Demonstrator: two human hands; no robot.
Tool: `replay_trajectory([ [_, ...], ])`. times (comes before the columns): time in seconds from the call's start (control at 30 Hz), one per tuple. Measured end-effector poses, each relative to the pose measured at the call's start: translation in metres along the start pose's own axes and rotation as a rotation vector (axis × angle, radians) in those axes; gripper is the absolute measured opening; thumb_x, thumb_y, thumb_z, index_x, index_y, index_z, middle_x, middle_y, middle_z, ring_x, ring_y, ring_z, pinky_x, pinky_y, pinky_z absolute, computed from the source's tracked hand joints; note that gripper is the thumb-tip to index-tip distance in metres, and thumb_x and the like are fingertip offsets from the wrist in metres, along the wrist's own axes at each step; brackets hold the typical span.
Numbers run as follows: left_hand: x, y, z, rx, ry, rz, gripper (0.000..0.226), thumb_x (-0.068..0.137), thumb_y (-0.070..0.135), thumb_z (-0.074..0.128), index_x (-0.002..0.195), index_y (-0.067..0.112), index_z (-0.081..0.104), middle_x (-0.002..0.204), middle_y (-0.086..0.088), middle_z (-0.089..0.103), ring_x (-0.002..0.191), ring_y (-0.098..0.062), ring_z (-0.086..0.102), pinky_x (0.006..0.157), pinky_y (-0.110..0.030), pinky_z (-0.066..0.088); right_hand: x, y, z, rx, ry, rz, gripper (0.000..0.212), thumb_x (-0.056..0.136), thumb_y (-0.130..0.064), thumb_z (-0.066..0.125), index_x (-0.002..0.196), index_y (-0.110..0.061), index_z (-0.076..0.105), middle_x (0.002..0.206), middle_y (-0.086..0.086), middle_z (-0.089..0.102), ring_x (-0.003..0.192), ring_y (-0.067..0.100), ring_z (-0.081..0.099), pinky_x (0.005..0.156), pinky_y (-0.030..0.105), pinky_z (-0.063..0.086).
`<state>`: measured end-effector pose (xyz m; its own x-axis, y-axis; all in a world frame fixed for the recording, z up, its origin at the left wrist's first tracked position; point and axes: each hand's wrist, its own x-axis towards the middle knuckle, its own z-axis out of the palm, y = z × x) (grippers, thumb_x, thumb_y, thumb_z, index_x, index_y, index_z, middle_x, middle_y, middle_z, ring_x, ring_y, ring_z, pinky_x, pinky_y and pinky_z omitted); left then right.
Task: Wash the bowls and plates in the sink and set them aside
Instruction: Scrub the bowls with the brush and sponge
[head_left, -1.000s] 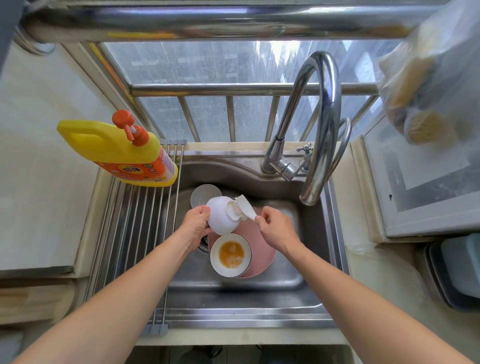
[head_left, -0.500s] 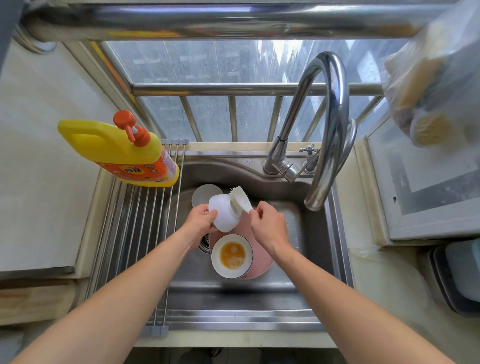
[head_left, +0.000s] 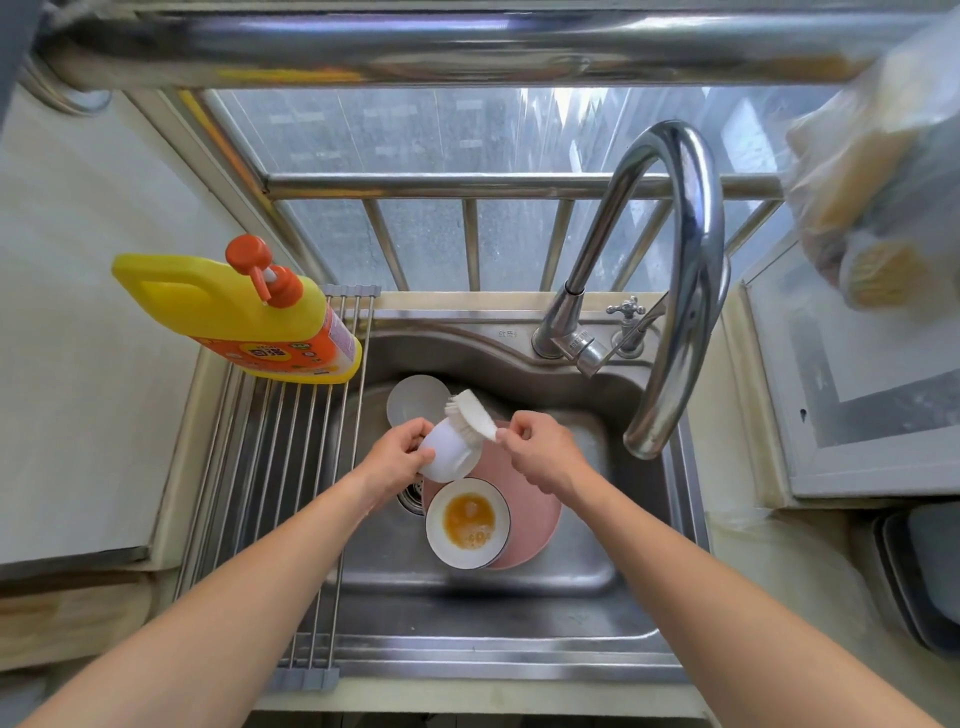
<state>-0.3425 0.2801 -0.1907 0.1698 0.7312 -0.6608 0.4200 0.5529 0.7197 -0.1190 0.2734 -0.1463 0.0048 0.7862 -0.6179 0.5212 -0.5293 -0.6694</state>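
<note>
Holding a white bowl (head_left: 448, 454) over the sink (head_left: 639, 519), my left hand (head_left: 397, 457) grips its rim; my right hand (head_left: 543, 449) pinches a brush (head_left: 470, 415) against it. Below, an egg-stained bowl (head_left: 467, 522) sits on a pink plate (head_left: 535, 512).

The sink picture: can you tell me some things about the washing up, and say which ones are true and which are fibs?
1. The left hand holds a white bowl over the sink. True.
2. The right hand holds a sponge. False: it holds a white dish brush, bristles against the bowl.
3. A bowl with orange-yellow residue sits on a pink plate in the sink. True.
4. Water is pouring from the tap. False: no stream shows at the spout.
5. The yellow soap bottle stands inside the sink. False: it rests at the far end of the drying rack, left of the basin.
</note>
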Motion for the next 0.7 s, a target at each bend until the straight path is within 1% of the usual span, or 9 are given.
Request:
replay_trajectory([
  [0.07, 0.002, -0.001, -0.001, -0.03, 0.002, -0.002, 0.011, 0.099, -0.001, 0.049, 0.103, 0.006, 0.058, 0.098, -0.016, 0.065, 0.091, -0.023, 0.063, 0.086, -0.048, 0.058, 0.005, 0.0, 0.0, -0.05, 0.101, 0.03, 0.026, 0.099, -0.029, 0.053, 0.08, -0.013, 0.048, 0.074, 0.009, 0.05, 0.054, 0.019, 0.041, 0.044, 0.024, 0.035],
  [0.1, 0.003, 0.0, -0.001, -0.033, 0.009, 0.003, 0.01, 0.1, 0.0, 0.049, 0.102, 0.006, 0.057, 0.099, -0.017, 0.065, 0.092, -0.023, 0.064, 0.087, -0.05, 0.058, 0.007, 0.0, 0.002, -0.022, 0.107, 0.023, 0.026, 0.099, -0.028, 0.054, 0.079, -0.012, 0.048, 0.074, 0.009, 0.05, 0.054, 0.019, 0.04, 0.043, 0.023, 0.034],
  [0.2, 0.007, 0.003, -0.002, -0.039, 0.03, 0.016, 0.01, 0.099, 0.002, 0.049, 0.1, 0.008, 0.057, 0.104, -0.023, 0.064, 0.093, -0.024, 0.062, 0.088, -0.05, 0.057, 0.008, -0.005, 0.007, 0.088, 0.004, 0.006, 0.029, 0.095, -0.031, 0.057, 0.08, -0.007, 0.05, 0.067, 0.008, 0.052, 0.05, 0.019, 0.04, 0.04, 0.019, 0.03],
  [0.27, 0.01, 0.002, -0.005, -0.009, 0.07, 0.018, 0.012, 0.098, 0.004, 0.05, 0.096, 0.014, 0.058, 0.102, -0.021, 0.065, 0.09, -0.024, 0.06, 0.083, -0.046, 0.056, 0.012, -0.005, 0.006, -0.026, 0.063, 0.028, 0.03, 0.096, -0.032, 0.056, 0.082, -0.005, 0.053, 0.069, 0.006, 0.055, 0.056, 0.02, 0.046, 0.05, 0.027, 0.037],
  [0.37, 0.016, 0.001, -0.007, 0.087, 0.256, 0.056, 0.016, 0.095, 0.008, 0.053, 0.085, 0.02, 0.057, 0.088, -0.009, 0.065, 0.078, -0.02, 0.054, 0.072, -0.035, 0.045, 0.018, 0.001, 0.002, -0.175, 0.178, 0.092, 0.025, 0.097, -0.026, 0.052, 0.08, -0.009, 0.049, 0.077, 0.009, 0.054, 0.066, 0.024, 0.046, 0.061, 0.035, 0.035],
  [0.43, 0.02, 0.0, -0.006, 0.234, 0.392, 0.089, 0.016, 0.093, 0.004, 0.054, 0.083, 0.016, 0.055, 0.082, -0.008, 0.063, 0.071, -0.019, 0.047, 0.065, -0.032, 0.037, 0.02, 0.003, 0.002, -0.214, 0.17, 0.09, 0.026, 0.094, -0.03, 0.053, 0.077, -0.01, 0.05, 0.076, 0.01, 0.061, 0.066, 0.027, 0.054, 0.061, 0.037, 0.041],
  [0.5, 0.025, -0.005, -0.001, 0.327, 0.474, 0.097, 0.021, 0.088, -0.006, 0.05, 0.079, 0.012, 0.051, 0.075, -0.01, 0.056, 0.067, -0.021, 0.038, 0.059, -0.032, 0.031, 0.022, 0.005, 0.005, -0.238, 0.146, 0.08, 0.027, 0.093, -0.033, 0.053, 0.077, -0.011, 0.051, 0.079, 0.01, 0.067, 0.069, 0.026, 0.058, 0.061, 0.037, 0.045],
  [0.6, 0.036, -0.017, 0.011, 0.392, 0.545, 0.077, 0.023, 0.079, -0.017, 0.04, 0.074, 0.005, 0.046, 0.068, -0.008, 0.046, 0.065, -0.02, 0.031, 0.056, -0.03, 0.027, 0.028, 0.013, 0.012, -0.235, 0.091, 0.078, 0.024, 0.095, -0.03, 0.053, 0.077, -0.014, 0.05, 0.081, 0.006, 0.065, 0.069, 0.019, 0.053, 0.053, 0.031, 0.034],
  [0.7, 0.049, -0.025, 0.021, 0.324, 0.584, 0.01, 0.014, 0.084, -0.011, 0.037, 0.076, -0.002, 0.045, 0.068, -0.003, 0.042, 0.064, -0.02, 0.031, 0.049, -0.025, 0.023, 0.035, 0.029, 0.022, -0.258, 0.02, 0.05, 0.023, 0.094, -0.033, 0.051, 0.077, -0.018, 0.051, 0.078, 0.002, 0.063, 0.07, 0.017, 0.054, 0.052, 0.03, 0.034],
])
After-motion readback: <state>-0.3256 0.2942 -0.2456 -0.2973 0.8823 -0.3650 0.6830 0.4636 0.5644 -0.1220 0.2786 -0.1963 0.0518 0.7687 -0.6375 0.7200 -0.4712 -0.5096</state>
